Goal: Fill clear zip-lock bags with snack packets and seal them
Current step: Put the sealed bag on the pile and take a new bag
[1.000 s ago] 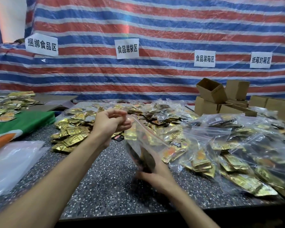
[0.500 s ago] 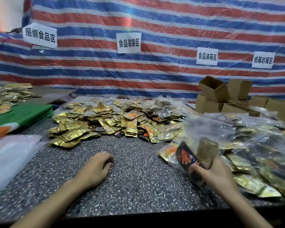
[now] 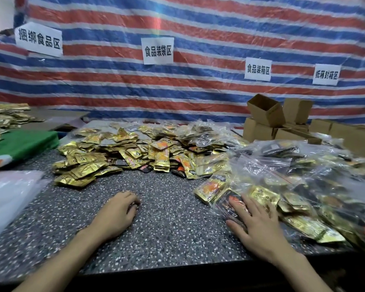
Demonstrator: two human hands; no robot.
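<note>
My right hand (image 3: pixel 259 226) lies flat with straight fingers on a filled clear zip-lock bag (image 3: pixel 221 202) at the near left edge of a heap of filled bags (image 3: pixel 303 175). Gold and dark packets show through the bag. My left hand (image 3: pixel 116 216) rests on the speckled table (image 3: pixel 173 228) with its fingers loosely curled; I see nothing held in it. A spread of loose gold snack packets (image 3: pixel 114 157) lies beyond both hands.
A stack of clear empty bags (image 3: pixel 6 197) sits at the near left, with a green cloth (image 3: pixel 21 144) behind it. Open cardboard boxes (image 3: pixel 266 114) stand at the back right. A striped tarp with paper signs closes off the back.
My right hand carried the filled bag to the right, laid it at the heap's edge and now lies flat on it. My left hand let go and came down onto the table.
</note>
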